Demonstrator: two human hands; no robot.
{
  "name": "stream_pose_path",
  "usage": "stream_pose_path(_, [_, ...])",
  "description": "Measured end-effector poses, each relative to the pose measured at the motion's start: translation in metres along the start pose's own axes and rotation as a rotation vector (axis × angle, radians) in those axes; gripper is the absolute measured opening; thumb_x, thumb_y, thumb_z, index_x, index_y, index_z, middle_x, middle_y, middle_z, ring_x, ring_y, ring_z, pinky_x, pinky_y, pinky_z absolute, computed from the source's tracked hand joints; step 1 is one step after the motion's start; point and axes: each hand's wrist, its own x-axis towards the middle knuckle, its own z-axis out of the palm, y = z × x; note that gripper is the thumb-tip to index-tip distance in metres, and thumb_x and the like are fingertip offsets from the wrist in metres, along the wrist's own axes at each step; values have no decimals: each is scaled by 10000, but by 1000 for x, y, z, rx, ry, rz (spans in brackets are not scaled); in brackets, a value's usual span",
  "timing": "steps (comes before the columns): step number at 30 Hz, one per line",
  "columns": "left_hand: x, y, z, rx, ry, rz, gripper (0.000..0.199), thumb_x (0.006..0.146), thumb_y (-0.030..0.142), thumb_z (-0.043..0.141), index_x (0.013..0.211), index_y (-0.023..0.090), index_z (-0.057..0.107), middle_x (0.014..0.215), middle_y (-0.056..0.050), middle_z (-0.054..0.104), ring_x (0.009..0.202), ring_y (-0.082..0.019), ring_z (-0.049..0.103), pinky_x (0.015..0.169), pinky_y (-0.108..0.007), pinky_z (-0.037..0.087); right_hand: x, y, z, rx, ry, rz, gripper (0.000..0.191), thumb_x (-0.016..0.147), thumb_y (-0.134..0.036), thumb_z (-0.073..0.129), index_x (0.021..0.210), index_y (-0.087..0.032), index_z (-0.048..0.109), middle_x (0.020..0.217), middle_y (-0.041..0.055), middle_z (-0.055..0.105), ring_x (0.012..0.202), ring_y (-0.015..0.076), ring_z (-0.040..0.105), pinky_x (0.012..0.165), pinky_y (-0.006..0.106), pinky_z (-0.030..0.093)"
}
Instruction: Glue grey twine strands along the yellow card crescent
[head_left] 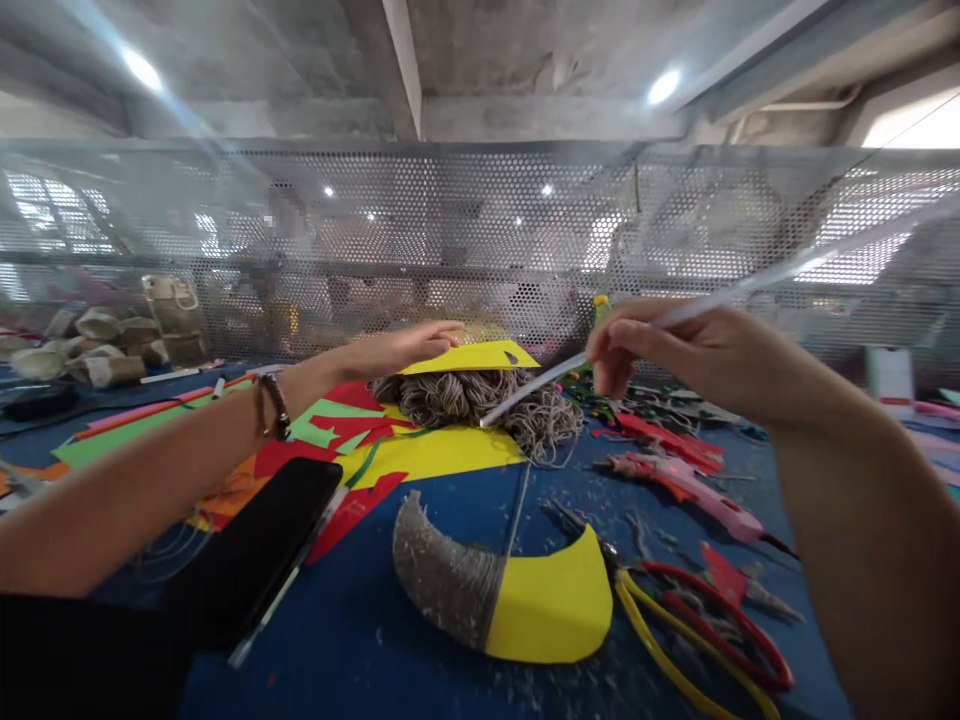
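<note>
Half the crescent (501,608) on the counter (330,660) is wrapped in grey cord (448,585), half left bare; beyond it, my right hand (667,350) grips a translucent stick (540,384), my left hand (409,348) nears yellow card (484,355), grip unclear.

A strip of blue table (330,640) between the black phone (262,550) and the crescent-shaped piece (551,605) gives a hand room to pass. On the right, the red-and-yellow-handled tool (754,622) and pink glue gun (697,495) obstruct low reaches; ahead, heaped cord (457,398), the slanting translucent rod (536,384) and a perforated panel (450,220) stand in the way.
</note>
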Motion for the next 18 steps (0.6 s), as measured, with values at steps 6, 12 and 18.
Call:
stream_pose_path(6, [-21,66,45,-530,92,247,439,868,355,347,1243,126,359,941,-81,557,836,-167,517,749,-278,399,3,-6,24,297,-21,63,337,808,-502,433,785,-186,546,659,5,613,600,113,580,577,268,459])
stream_pose_path(12, [-24,64,45,-306,302,137,236,869,257,364,941,143,558,586,34,361,487,-86,306,478,-200,251,2,-11,16,305,316,32,247,772,-395,544,949,-227,507,847,1,590,727,115,569,602,242,448])
stream_pose_path(18, [-35,40,31,70,314,-40,259,847,295,358,892,170,580,539,42,410,433,-84,334,466,-201,222,-26,-7,-22,-159,689,57,199,788,-396,503,960,-301,471,876,1,547,765,141,522,647,277,431])
